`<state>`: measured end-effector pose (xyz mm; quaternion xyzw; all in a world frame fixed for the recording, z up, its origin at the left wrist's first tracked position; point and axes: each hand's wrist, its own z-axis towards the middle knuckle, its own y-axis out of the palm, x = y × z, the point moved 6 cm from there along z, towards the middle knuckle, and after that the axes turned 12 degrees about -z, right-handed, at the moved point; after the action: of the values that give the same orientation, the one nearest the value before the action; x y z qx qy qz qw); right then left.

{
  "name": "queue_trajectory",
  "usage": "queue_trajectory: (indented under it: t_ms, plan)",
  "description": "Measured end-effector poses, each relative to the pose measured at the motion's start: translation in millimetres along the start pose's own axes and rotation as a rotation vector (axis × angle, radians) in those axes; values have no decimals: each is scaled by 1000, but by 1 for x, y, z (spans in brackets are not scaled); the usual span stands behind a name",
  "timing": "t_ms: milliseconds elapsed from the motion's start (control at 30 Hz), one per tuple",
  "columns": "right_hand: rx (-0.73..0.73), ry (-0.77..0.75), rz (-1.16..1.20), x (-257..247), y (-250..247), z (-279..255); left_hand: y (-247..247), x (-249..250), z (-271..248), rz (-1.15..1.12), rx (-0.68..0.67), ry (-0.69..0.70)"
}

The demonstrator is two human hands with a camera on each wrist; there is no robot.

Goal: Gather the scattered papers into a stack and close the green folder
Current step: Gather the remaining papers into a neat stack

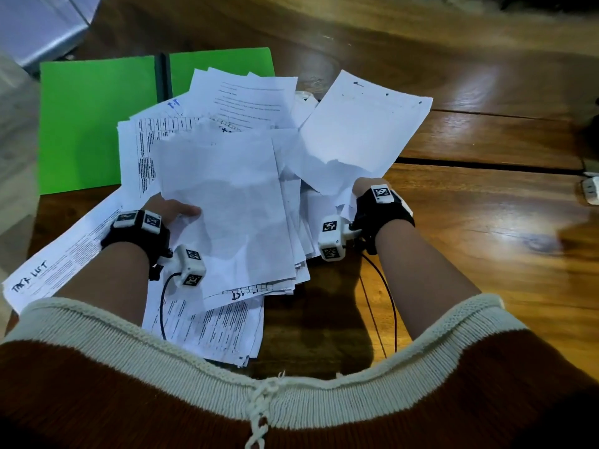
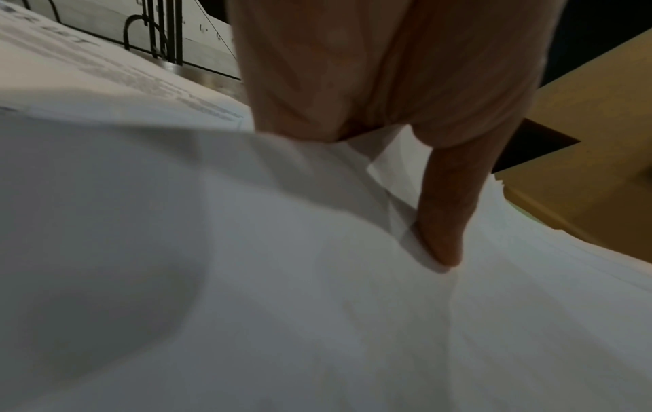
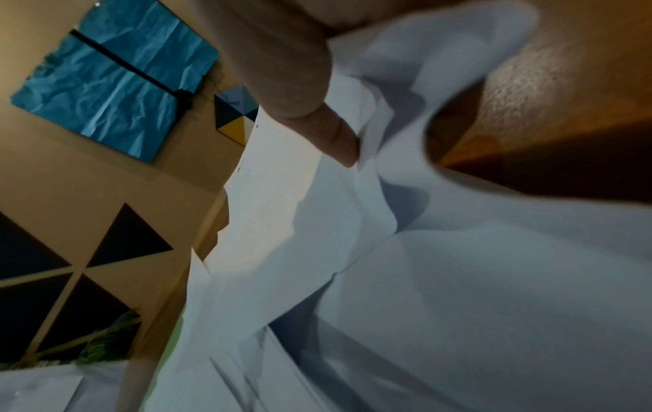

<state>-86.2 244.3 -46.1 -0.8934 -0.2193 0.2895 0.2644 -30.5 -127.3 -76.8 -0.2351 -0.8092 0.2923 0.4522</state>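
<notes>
— From where is the scene seen in the head view?
— From above, looking forward and down over the wooden table (image 1: 486, 131), with the papers (image 1: 227, 202), both hands and the green folder (image 1: 94, 124) taken in at once.
— And the left wrist view?
— It is set very close, looking along the left hand (image 2: 381, 83) onto the papers (image 2: 317, 306).
— The right wrist view?
— It is equally close and tilted upward, so that the wall (image 3: 116, 189) is seen past the right hand (image 3: 282, 69).
— What is shared?
— The papers are seen in all three.
</notes>
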Motion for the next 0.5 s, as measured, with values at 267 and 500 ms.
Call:
queue_trajectory:
  t_ms: [267,500]
  plan:
    - [123,3,7,17,-15,20,0,7,-4,108,-62,-23]
    - [462,107,128,41,-92,11,15,21,-15,106,-63,-31]
